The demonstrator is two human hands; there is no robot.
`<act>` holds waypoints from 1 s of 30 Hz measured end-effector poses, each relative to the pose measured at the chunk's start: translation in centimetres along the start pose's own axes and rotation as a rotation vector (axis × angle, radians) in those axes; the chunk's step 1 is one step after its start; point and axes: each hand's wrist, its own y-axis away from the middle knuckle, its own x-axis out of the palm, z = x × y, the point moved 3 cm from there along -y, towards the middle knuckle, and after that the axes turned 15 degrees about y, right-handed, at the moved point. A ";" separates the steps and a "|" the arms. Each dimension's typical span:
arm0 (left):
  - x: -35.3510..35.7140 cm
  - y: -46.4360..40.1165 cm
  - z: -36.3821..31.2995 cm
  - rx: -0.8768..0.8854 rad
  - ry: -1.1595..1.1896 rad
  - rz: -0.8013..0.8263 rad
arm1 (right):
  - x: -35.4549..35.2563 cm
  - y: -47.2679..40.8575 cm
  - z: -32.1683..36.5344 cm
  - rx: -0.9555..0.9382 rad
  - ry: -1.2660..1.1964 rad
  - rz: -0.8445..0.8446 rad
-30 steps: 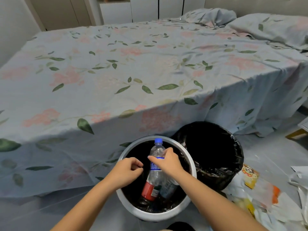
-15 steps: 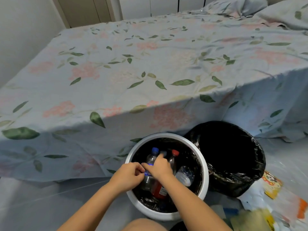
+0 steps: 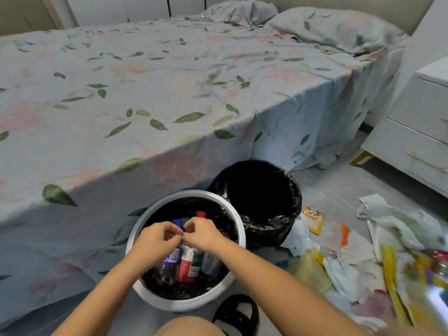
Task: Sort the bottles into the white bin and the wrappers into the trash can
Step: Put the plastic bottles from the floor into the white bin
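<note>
The white bin (image 3: 180, 304) with a black liner stands on the floor before me and holds several plastic bottles. Among them are a blue-capped bottle (image 3: 173, 258) and a red-labelled bottle (image 3: 186, 266). My left hand (image 3: 155, 241) and my right hand (image 3: 204, 235) hover over the bin. Their fingertips are pinched together at the neck of the blue-capped bottle, just under its cap. The trash can (image 3: 287, 223), lined with a black bag, sits right behind the bin. Its inside looks dark. Several wrappers (image 3: 313, 218) lie scattered on the floor to the right.
A bed with a floral sheet (image 3: 145, 105) fills the space behind the two containers. A white nightstand (image 3: 417, 132) stands at the right. A black sandal (image 3: 236, 314) and my knee (image 3: 189, 327) are near the bin's front.
The blue-capped bottle went down from upright above the rim into the bin. My hands closed in until their fingertips met. The view swung right, showing more wrappers.
</note>
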 end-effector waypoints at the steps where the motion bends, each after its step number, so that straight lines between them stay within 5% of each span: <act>1: 0.3 -0.5 -1.1 0.029 -0.011 0.017 | -1.7 0.5 -0.7 -0.014 0.018 -0.051; 5: 2.1 -2.5 -6.3 0.154 -0.015 0.085 | -10.2 3.4 -5.5 0.025 0.195 -0.225; 11: 8.4 -4.4 -14.5 0.362 -0.095 0.243 | -21.3 10.7 -17.4 0.293 0.424 -0.264; 19: 23.8 -5.5 -23.6 0.443 -0.160 0.502 | -23.3 19.8 -38.4 0.727 0.270 -0.347; 30: 43.2 -12.8 -22.2 0.284 -0.176 0.807 | -23.2 18.0 -61.2 0.965 -0.084 -0.836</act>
